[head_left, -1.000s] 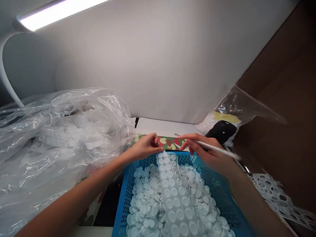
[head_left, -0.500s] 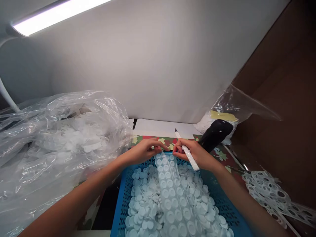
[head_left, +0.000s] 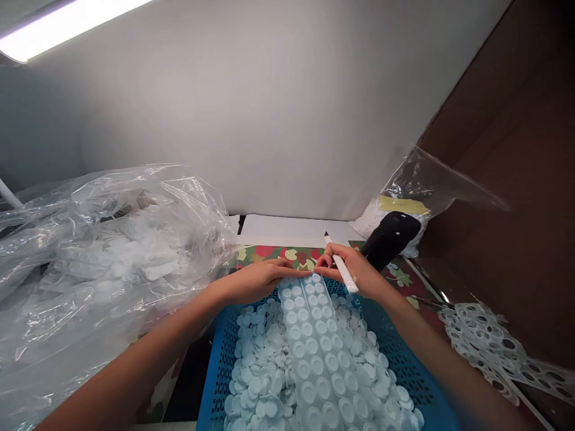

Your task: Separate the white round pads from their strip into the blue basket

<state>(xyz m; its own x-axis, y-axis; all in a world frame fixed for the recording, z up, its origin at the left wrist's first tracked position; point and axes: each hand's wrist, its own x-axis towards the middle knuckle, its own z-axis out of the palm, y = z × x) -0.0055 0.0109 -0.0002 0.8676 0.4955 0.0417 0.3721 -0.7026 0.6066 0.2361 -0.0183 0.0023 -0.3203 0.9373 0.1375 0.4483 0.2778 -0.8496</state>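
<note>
From up here at my head-worn view, looking down over the blue plastic basket (head_left: pixel 211 383), I see my two forearms reaching in from either side and meeting at its far rim. My left grip (head_left: pixel 256 281) lies open and nearly flat, its fingers (head_left: pixel 287 269) stretched to the right across the top end of a translucent strip (head_left: pixel 314 353) studded with rows of round white discs. My right grip (head_left: pixel 350 269) is closed around a white pen (head_left: pixel 342 269) with a dark tip, which points up and away from me, and its fingers (head_left: pixel 326 272) touch the strip's top end from the other side. The strip runs down the middle of the basket and lies on a heap of loose white discs (head_left: pixel 258 365). To my left, a large clear plastic bag (head_left: pixel 112 239) full of similar white pieces slumps beside the basket. Beyond my hands lies a floral-patterned table covering (head_left: pixel 274 254), with a white board (head_left: pixel 291 230) past it. To my right stand a black oblong object (head_left: pixel 390 239), whose kind I cannot tell, and a smaller clear bag (head_left: pixel 404 205) with a yellow label. Below them, a white perforated sheet (head_left: pixel 485 341) full of round holes lies crumpled near a brown panel (head_left: pixel 503 149).
</note>
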